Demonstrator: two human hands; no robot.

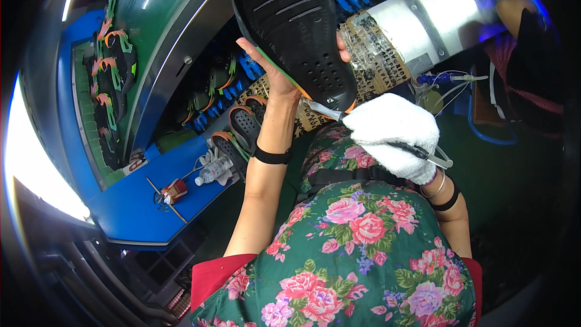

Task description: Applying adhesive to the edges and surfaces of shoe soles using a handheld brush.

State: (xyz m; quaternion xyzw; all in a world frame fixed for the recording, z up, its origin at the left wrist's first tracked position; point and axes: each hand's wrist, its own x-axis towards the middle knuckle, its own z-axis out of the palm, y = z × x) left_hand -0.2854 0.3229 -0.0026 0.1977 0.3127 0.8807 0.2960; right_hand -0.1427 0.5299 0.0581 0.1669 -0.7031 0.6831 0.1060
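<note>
My bare left hand grips a black shoe sole from behind, its fingertips showing past the sole's right side. Small holes dot the sole's narrower end, and its rim has green and orange edging. In a white knit glove, my right hand is closed round a brush with a dark handle and a clear tube at its back end. The pale brush tip lies against the orange-edged rim at the near end of the sole. My glove hides most of the handle.
A blue side table at left bears a clear bottle, a small red item with a stick, and several perforated soles. Beyond, a green conveyor carries shoe parts. Taped cardboard covers a metal rail. Thin tubing hangs at right.
</note>
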